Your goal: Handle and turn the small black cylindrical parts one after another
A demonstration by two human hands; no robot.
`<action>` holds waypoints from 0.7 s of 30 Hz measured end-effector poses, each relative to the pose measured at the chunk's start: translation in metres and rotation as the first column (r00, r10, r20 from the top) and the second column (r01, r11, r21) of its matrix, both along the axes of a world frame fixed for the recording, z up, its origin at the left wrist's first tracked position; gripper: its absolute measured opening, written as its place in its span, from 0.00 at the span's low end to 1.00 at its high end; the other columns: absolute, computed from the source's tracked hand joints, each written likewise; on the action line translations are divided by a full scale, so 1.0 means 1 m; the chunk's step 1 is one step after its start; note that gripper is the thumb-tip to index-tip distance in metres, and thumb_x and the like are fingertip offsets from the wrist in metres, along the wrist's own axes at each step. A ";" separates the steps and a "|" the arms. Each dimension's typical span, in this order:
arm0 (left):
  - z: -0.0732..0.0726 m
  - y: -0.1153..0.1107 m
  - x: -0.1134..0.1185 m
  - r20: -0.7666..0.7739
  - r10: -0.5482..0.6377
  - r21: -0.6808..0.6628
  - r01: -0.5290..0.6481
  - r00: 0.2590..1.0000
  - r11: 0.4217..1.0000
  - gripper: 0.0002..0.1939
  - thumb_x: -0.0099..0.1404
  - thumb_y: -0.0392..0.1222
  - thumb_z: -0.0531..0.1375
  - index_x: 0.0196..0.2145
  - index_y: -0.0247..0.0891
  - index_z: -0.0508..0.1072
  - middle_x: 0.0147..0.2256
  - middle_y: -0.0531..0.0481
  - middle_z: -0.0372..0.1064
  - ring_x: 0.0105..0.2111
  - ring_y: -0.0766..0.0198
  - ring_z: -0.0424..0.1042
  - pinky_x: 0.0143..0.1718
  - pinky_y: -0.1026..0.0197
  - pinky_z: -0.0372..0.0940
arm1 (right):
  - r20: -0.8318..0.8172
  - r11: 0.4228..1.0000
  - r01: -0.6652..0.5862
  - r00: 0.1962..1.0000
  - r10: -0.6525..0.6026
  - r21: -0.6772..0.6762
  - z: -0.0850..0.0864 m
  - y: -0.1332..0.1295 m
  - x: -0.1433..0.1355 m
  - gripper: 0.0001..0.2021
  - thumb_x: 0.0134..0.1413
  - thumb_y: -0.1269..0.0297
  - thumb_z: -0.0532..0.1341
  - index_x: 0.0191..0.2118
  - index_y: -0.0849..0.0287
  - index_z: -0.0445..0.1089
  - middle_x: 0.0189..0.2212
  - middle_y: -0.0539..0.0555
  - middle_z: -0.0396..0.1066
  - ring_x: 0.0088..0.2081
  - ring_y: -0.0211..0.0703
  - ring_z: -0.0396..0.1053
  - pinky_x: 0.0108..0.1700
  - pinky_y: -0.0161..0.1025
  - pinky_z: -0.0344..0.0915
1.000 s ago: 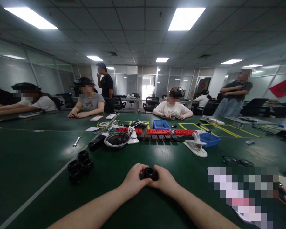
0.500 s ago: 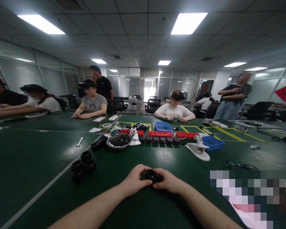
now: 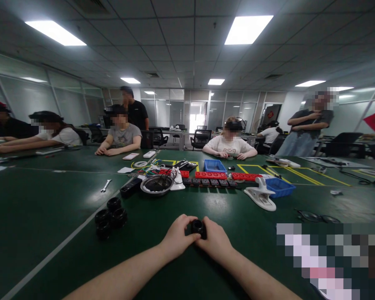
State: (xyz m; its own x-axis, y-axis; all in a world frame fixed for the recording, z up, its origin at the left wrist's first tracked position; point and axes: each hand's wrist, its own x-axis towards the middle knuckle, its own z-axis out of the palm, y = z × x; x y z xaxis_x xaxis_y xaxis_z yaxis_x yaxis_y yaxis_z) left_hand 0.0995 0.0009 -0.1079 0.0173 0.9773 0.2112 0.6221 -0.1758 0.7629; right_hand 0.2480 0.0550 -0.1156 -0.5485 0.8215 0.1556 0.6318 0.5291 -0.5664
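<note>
A small black round part with a hole in its top (image 3: 197,226) is held between my two hands near the front middle of the table. My left hand (image 3: 178,236) curls round its left side, with thumb and forefinger closed on it. On the other side my right hand (image 3: 216,238) grips it, fingers wrapped and mostly hidden. The thumbs come close together at the near side. To the left stands a cluster of several similar black round parts (image 3: 111,217), some stacked. What the part's underside looks like is hidden.
Ahead lie a metal bowl with black cable (image 3: 156,184), red socket strips (image 3: 210,175), a white clip stand (image 3: 260,196) and blue trays (image 3: 279,187). A wrench (image 3: 105,186) lies at left, glasses (image 3: 318,217) at right. Co-workers sit across the green table (image 3: 150,258).
My right hand has shifted left and closed further round the black part. The part now shows more upright and clear. My left hand has barely moved.
</note>
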 end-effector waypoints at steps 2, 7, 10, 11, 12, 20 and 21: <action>0.000 0.001 -0.001 0.007 -0.005 0.007 0.005 1.000 1.000 0.21 0.52 0.37 0.61 0.45 0.39 0.67 0.37 0.49 0.62 0.36 0.59 0.63 0.37 0.60 0.58 | 0.005 0.999 0.004 1.000 -0.004 0.035 0.000 -0.003 -0.001 0.11 0.41 0.67 0.59 0.35 0.61 0.62 0.32 0.56 0.66 0.35 0.48 0.63 0.36 0.40 0.56; 0.005 0.001 -0.006 0.018 -0.130 0.018 0.130 0.991 0.991 0.19 0.50 0.35 0.63 0.42 0.41 0.69 0.38 0.51 0.63 0.38 0.61 0.63 0.39 0.63 0.58 | -0.072 0.966 -0.248 0.967 0.243 -0.072 0.007 0.008 0.012 0.22 0.36 0.66 0.65 0.42 0.60 0.65 0.38 0.54 0.66 0.40 0.48 0.63 0.41 0.40 0.57; 0.008 0.000 -0.010 0.019 -0.186 0.018 0.185 0.982 0.983 0.18 0.50 0.35 0.64 0.41 0.40 0.70 0.39 0.51 0.64 0.40 0.61 0.63 0.40 0.63 0.58 | -0.105 0.922 -0.345 0.938 0.331 -0.178 0.012 0.017 0.020 0.21 0.35 0.69 0.65 0.42 0.60 0.67 0.36 0.52 0.67 0.38 0.45 0.65 0.39 0.37 0.60; 0.009 0.000 -0.011 0.019 -0.198 0.014 0.197 0.980 0.980 0.18 0.50 0.35 0.64 0.41 0.40 0.70 0.39 0.51 0.63 0.40 0.61 0.63 0.40 0.63 0.58 | -0.119 0.910 -0.360 0.932 0.343 -0.203 0.012 0.018 0.022 0.21 0.36 0.70 0.65 0.42 0.60 0.68 0.36 0.52 0.68 0.37 0.44 0.65 0.39 0.37 0.61; 0.009 0.000 -0.011 0.020 -0.206 0.009 0.206 0.978 0.978 0.18 0.50 0.35 0.64 0.41 0.40 0.70 0.39 0.51 0.63 0.39 0.61 0.63 0.39 0.63 0.58 | -0.134 0.900 -0.373 0.927 0.350 -0.226 0.012 0.019 0.022 0.21 0.36 0.70 0.65 0.42 0.59 0.68 0.37 0.51 0.68 0.38 0.44 0.65 0.39 0.36 0.61; 0.007 0.000 -0.010 -0.015 -0.196 -0.007 0.196 0.981 0.981 0.21 0.49 0.35 0.64 0.42 0.42 0.68 0.34 0.54 0.60 0.31 0.65 0.61 0.31 0.66 0.57 | -0.111 0.924 -0.308 0.951 0.289 -0.228 0.005 0.020 0.017 0.17 0.35 0.69 0.66 0.37 0.61 0.68 0.33 0.50 0.68 0.35 0.42 0.66 0.35 0.34 0.61; 0.007 -0.001 -0.008 -0.017 -0.173 -0.009 0.173 0.985 0.985 0.20 0.49 0.36 0.64 0.42 0.42 0.69 0.34 0.54 0.60 0.31 0.64 0.61 0.31 0.66 0.57 | -0.093 0.938 -0.277 0.960 0.263 -0.208 0.004 0.019 0.016 0.17 0.34 0.68 0.66 0.36 0.61 0.68 0.32 0.50 0.68 0.34 0.43 0.66 0.34 0.34 0.60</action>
State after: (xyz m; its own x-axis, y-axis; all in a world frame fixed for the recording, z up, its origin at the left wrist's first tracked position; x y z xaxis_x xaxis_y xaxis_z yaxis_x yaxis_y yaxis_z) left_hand 0.0915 -0.0003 -0.1011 0.1899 0.9608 0.2018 0.5961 -0.2762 0.7539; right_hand 0.2636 0.0737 -0.1121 -0.7494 0.6613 0.0320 0.4414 0.5351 -0.7203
